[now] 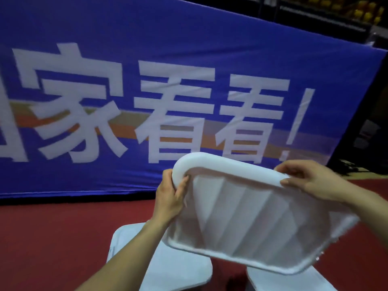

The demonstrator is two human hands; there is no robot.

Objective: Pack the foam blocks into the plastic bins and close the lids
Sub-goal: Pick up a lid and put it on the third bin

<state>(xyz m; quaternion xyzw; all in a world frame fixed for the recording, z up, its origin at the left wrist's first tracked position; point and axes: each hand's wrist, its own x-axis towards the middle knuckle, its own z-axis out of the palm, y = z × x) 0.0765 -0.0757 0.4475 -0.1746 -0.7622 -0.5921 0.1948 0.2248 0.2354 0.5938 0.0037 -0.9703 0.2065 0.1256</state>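
A translucent white plastic lid point(252, 215) with a ribbed inner face is held up in the air, tilted with its underside toward me. My left hand point(170, 196) grips its left rim, thumb curled over the edge. My right hand point(310, 181) grips the far right rim, fingers wrapped round the thick edge. Below the lid, two white plastic bins stand on the red floor, one at bottom centre point(174, 267) and one at bottom right point(281, 280), both partly hidden by my arms and the lid. No foam blocks are in view.
A large blue banner point(147, 91) with white characters stands across the back, close behind the lid. Red floor point(52, 238) spreads to the left of the bins. Dark shelving point(336, 13) fills the upper right.
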